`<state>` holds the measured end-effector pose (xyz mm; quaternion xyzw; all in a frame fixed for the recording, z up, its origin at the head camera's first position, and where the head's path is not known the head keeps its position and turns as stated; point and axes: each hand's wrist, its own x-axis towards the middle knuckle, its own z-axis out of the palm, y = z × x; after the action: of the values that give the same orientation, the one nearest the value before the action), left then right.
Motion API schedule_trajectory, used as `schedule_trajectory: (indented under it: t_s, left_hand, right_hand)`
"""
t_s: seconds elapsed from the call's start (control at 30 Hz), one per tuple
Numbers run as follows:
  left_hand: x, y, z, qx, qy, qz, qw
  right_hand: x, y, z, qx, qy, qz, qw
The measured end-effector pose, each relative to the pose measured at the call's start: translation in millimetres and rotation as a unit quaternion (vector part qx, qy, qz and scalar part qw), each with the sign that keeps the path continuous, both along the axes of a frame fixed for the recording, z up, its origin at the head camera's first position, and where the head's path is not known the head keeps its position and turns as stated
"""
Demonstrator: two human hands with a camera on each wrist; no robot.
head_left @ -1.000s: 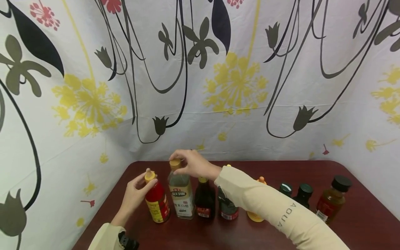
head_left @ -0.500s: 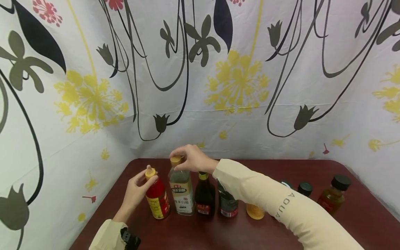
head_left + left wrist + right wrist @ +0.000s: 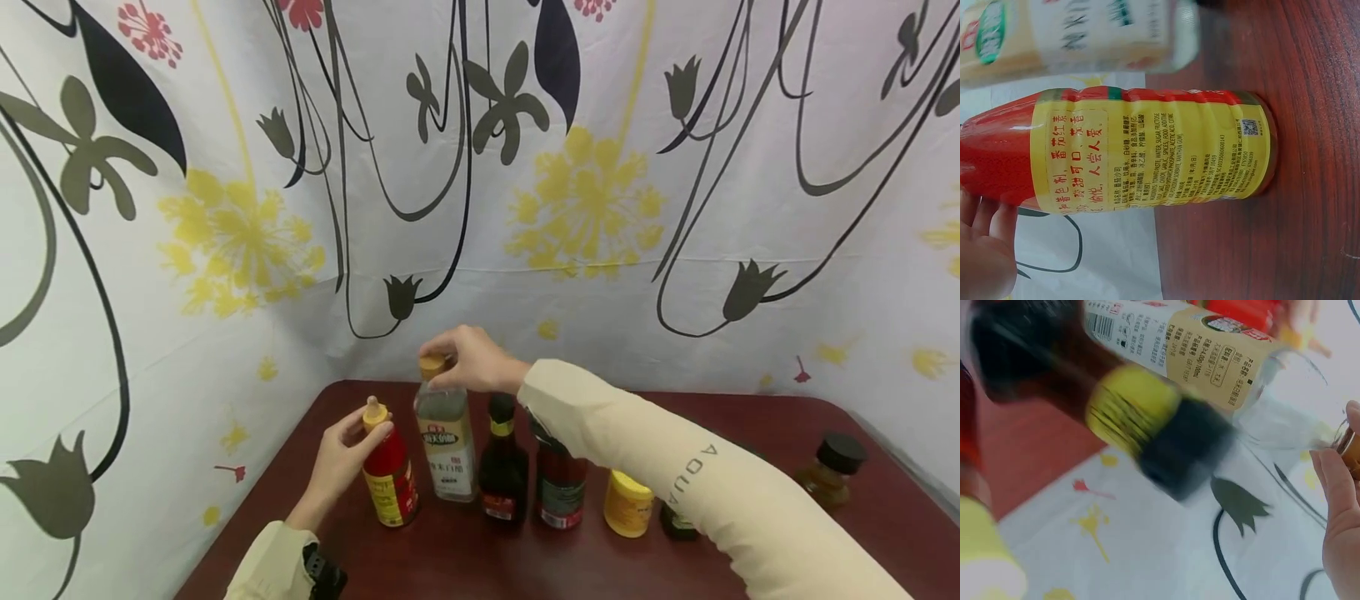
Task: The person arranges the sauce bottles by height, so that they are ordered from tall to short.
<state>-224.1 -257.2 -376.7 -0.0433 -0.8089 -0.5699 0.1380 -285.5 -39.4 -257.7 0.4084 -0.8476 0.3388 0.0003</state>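
Observation:
A red ketchup bottle [image 3: 390,483] with a yellow label stands at the left of the row. My left hand [image 3: 337,458] grips it up by its yellow nozzle cap. To its right is a clear white vinegar bottle [image 3: 448,450], its base appearing a little off the table. Fingers and thumb of my right hand [image 3: 480,362] pinch that bottle's golden cap from above. In the left wrist view, the vinegar bottle [image 3: 1079,37] is blurred beside the ketchup bottle [image 3: 1147,150]. My right hand [image 3: 1341,512] holds the cap at the right wrist view's edge.
Right of the vinegar stand a dark bottle [image 3: 504,467] with a yellow neck band, another dark bottle [image 3: 561,487] and a yellow container [image 3: 628,504]. My right sleeve [image 3: 637,442] partly covers these and a small dark bottle [image 3: 678,521]. A black-capped bottle [image 3: 832,475] stands far right.
My right hand has risen with the vinegar bottle, whose base now sits higher than the ketchup bottle's. My left hand keeps its grip on the ketchup. The head view has turned slightly left.

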Motion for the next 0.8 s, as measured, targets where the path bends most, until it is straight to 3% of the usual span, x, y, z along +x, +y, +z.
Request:
schedule_trajectory:
  t_s: [0.27, 0.8]
  left_hand:
    - [-3.5, 0.3, -5.7, -0.007, 0.007, 0.006, 0.9999]
    - [-4.8, -1.1, -5.7, -0.003, 0.006, 0.0, 1.0]
  right_hand:
    - [-22.2, -8.0, 21.7, 0.004, 0.011, -0.011, 0.9999]
    - [-76.1, -12.4, 6.2, 0.031, 0.016, -0.018, 0.9992]
